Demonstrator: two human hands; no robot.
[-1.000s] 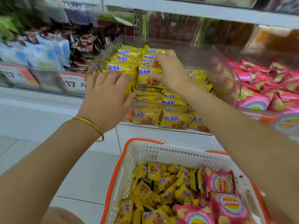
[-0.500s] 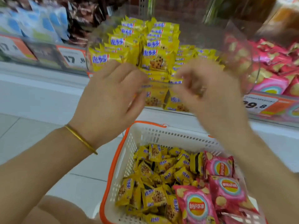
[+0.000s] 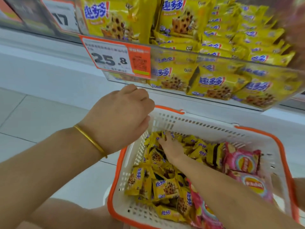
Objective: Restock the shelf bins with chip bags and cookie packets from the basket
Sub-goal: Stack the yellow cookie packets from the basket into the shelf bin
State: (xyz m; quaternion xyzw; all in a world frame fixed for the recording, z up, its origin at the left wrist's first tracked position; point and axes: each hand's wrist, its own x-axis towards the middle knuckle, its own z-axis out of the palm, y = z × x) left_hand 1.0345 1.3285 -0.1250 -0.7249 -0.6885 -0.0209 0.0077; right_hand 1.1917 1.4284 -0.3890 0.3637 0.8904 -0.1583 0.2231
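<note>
While reaching into the basket [image 3: 206, 124], note the right hand [image 3: 171, 147] lying flat, unclosed, on the cookie packets [image 3: 165, 189] inside; gather only a few. Treat the left hand [image 3: 118, 119], curled above the rim, as unreadable. Lift clear before crossing to the shelf bin [image 3: 231, 63].

Those cookie packets [image 3: 165, 187] are bright yellow, blue lettering, choc-chip cookie pics. Chip bags [image 3: 242, 162] are pink with a red-and-yellow logo. The basket [image 3: 214, 128] is white, holes all over, orange rim. Price tag [image 3: 112, 58] is orange and white, black digits. Gold bangle [image 3: 90, 141], pale grey floor tiles [image 3: 41, 113].
</note>
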